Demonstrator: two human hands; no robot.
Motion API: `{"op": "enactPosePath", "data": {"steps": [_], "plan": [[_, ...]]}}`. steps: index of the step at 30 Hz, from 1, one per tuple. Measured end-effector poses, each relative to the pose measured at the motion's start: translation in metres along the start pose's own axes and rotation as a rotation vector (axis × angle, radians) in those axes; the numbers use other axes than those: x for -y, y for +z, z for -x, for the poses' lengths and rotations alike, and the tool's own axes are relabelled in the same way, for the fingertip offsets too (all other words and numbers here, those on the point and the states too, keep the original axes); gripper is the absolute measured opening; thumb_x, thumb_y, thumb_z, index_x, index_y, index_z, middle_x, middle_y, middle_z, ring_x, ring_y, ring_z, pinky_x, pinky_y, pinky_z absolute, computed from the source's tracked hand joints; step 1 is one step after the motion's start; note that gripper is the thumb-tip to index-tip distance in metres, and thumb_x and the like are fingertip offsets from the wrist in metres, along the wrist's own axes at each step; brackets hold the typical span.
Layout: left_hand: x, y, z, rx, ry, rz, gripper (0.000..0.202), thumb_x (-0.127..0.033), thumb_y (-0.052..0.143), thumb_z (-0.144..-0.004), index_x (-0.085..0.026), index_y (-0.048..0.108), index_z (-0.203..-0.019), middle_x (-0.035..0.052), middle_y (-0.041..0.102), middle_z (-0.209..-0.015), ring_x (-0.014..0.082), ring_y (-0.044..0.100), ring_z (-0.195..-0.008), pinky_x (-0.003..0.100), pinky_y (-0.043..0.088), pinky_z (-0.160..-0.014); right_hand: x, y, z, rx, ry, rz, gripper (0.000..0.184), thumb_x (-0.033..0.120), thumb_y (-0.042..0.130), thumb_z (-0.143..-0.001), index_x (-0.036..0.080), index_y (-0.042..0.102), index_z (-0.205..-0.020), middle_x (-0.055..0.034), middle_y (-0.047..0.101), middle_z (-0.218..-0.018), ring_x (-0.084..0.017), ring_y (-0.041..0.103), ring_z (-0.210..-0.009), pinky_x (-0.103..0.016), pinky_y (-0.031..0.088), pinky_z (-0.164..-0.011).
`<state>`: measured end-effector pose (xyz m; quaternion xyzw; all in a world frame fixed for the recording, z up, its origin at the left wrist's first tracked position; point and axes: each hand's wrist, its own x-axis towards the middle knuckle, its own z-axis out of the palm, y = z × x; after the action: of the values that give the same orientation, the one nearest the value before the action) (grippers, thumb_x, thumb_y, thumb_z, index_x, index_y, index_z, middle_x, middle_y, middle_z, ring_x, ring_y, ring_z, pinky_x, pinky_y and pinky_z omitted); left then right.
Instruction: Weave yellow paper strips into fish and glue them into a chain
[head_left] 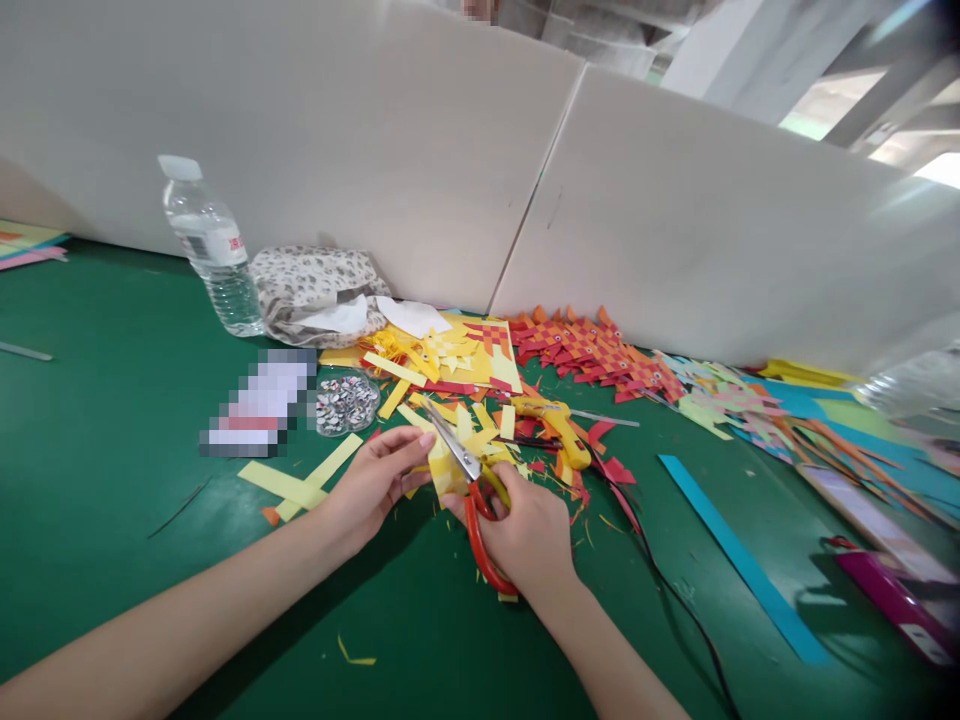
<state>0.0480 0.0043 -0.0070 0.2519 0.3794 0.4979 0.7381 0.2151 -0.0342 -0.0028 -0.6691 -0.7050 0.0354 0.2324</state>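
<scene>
My left hand point(381, 474) pinches a small piece of yellow paper point(445, 474) between thumb and fingers. A pair of scissors point(480, 525) with red and yellow handles is in my right hand point(531, 522), its metal blades pointing up and left beside the paper. The right fingertips also reach the paper's lower edge. Just beyond my hands lie loose yellow strips and red, orange and yellow scraps. A yellow glue gun point(562, 432) rests to their right, its dark cord trailing toward the front. Pale yellow strips point(300, 486) cross on the table left of my left hand.
A water bottle point(214, 255) stands left of a patterned cloth bag point(319, 275). A clear bag of googly eyes point(346, 403) lies near a blurred phone point(262, 402). Woven red-orange paper fish point(592, 350) line the white partition point(375, 140). A blue strip point(742, 560) and purple tool point(892, 600) lie right.
</scene>
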Motion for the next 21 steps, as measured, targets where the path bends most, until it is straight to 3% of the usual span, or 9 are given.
{"op": "enactPosePath", "data": {"steps": [4, 8, 11, 14, 18, 21], "plan": [[0.0, -0.005, -0.005, -0.026, 0.038, 0.017, 0.022, -0.029, 0.076, -0.065, -0.017, 0.061, -0.077, -0.0023, 0.067, -0.075, 0.007, 0.062, -0.061, 0.018, 0.053, -0.059, -0.005, -0.008, -0.005, -0.115, 0.09, -0.091, 0.03, 0.047, 0.059, -0.07, 0.023, 0.042, -0.065, 0.0063, 0.048, -0.049, -0.011, 0.045, -0.044, -0.02, 0.032, -0.047], [-0.004, -0.011, -0.011, -0.127, 0.118, 0.022, 0.023, -0.027, 0.074, -0.067, -0.019, 0.057, -0.08, 0.0023, 0.07, -0.086, 0.0114, 0.065, -0.074, 0.02, 0.053, -0.062, -0.018, -0.01, -0.012, -0.172, 0.194, -0.001, 0.026, 0.045, 0.059, -0.069, 0.023, 0.052, -0.079, 0.0014, 0.059, -0.062, -0.016, 0.055, -0.054, -0.024, 0.036, -0.048], [-0.008, -0.013, -0.015, -0.227, 0.233, 0.033, 0.027, -0.023, 0.075, -0.065, -0.019, 0.054, -0.08, 0.003, 0.071, -0.085, 0.0141, 0.066, -0.081, 0.02, 0.052, -0.063, -0.027, -0.005, -0.015, -0.169, 0.148, 0.099, 0.038, 0.041, 0.06, -0.066, 0.021, 0.055, -0.098, -0.0059, 0.065, -0.088, -0.024, 0.061, -0.075, -0.031, 0.044, -0.057], [-0.011, -0.014, -0.016, -0.249, 0.309, 0.029, 0.032, -0.02, 0.077, -0.062, -0.02, 0.053, -0.083, 0.0012, 0.07, -0.079, 0.0165, 0.066, -0.087, 0.02, 0.051, -0.064, -0.03, -0.004, -0.015, -0.169, 0.063, 0.088, 0.049, 0.037, 0.061, -0.067, 0.019, 0.052, -0.112, -0.0111, 0.061, -0.108, -0.029, 0.057, -0.099, -0.04, 0.047, -0.074], [-0.01, -0.011, -0.01, -0.214, 0.435, -0.137, 0.028, -0.021, 0.074, -0.066, -0.021, 0.053, -0.084, -0.0007, 0.07, -0.076, 0.0165, 0.066, -0.09, 0.021, 0.051, -0.07, -0.02, -0.013, -0.012, -0.234, 0.002, -0.178, 0.039, 0.042, 0.057, -0.075, 0.018, 0.055, -0.107, -0.0113, 0.06, -0.108, -0.027, 0.054, -0.104, -0.039, 0.046, -0.081], [-0.006, -0.009, 0.0, -0.119, 0.644, -0.409, 0.015, -0.016, 0.065, -0.075, -0.021, 0.052, -0.076, 0.0003, 0.071, -0.078, 0.0158, 0.068, -0.086, 0.023, 0.052, -0.073, -0.01, -0.017, -0.009, -0.009, 0.128, -0.605, 0.037, 0.049, 0.048, -0.083, 0.02, 0.055, -0.105, -0.0074, 0.064, -0.091, -0.021, 0.061, -0.082, -0.032, 0.049, -0.067]]}}
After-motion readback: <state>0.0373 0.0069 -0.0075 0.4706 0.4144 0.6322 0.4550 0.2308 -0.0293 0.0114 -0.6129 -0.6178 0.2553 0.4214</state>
